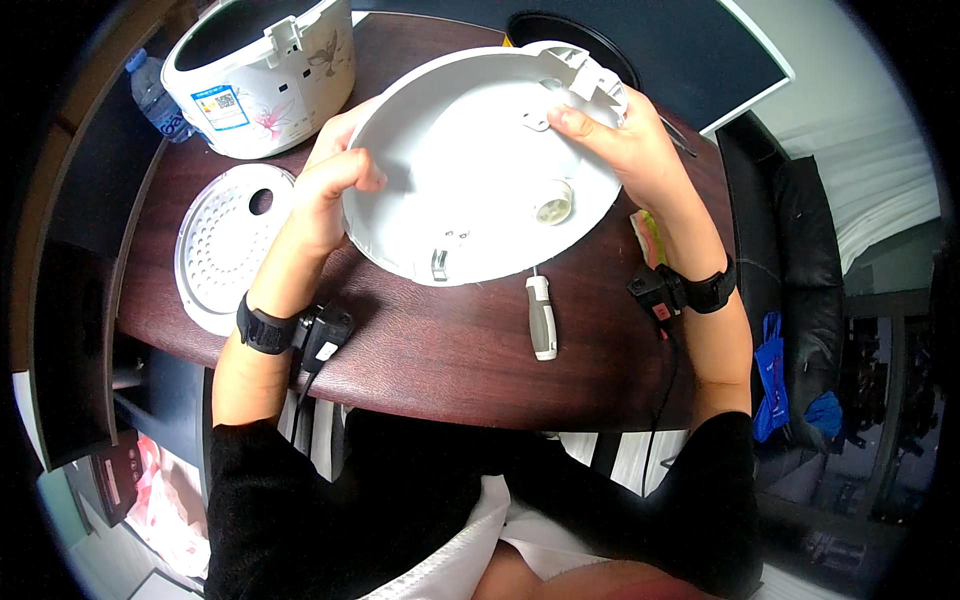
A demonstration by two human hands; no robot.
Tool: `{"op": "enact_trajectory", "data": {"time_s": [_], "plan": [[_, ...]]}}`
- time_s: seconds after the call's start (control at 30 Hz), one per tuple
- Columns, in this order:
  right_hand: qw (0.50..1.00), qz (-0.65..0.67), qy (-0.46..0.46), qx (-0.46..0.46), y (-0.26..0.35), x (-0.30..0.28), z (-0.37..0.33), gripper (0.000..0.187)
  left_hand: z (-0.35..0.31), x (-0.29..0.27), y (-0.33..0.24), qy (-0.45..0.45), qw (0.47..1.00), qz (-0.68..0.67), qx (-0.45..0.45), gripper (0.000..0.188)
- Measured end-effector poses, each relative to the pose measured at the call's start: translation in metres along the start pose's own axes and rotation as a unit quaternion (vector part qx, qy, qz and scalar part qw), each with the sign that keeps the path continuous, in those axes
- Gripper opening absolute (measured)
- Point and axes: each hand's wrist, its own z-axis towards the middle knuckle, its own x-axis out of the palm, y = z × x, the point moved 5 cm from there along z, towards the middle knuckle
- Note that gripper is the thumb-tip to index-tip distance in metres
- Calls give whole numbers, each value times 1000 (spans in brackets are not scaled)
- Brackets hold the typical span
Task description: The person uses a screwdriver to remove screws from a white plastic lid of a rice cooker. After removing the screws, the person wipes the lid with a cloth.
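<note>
Between my two hands, above the table, is a white oval rice cooker lid shell [450,160], tilted with its hollow inside toward me. It has a small round socket [553,203] and a hinge-like bracket at its upper right corner. My left hand [328,185] grips the left rim, thumb inside. My right hand [640,145] clasps the right rim near the bracket, its thumb resting inside by a small tab; its other fingers are behind the shell. A grey and white screwdriver [541,320] lies just below the shell, its tip partly hidden.
A white flower-printed rice cooker body [270,95] stands at the back left, beside a water bottle [155,95]. A perforated white round plate [225,250] lies left. A black round pot [570,28] sits behind the shell. Something yellow-green [647,238] lies by my right forearm.
</note>
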Motion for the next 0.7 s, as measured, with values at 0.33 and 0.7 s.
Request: {"op": "enact_trajectory", "data": {"time_s": [0.33, 0.7], "plan": [[989, 122, -49, 62, -20, -9, 6, 30, -1, 18, -12, -19, 994, -108, -26, 68], [899, 374, -203, 103, -44, -14, 1, 42, -2, 23, 3, -14, 985, -169, -40, 59]]}}
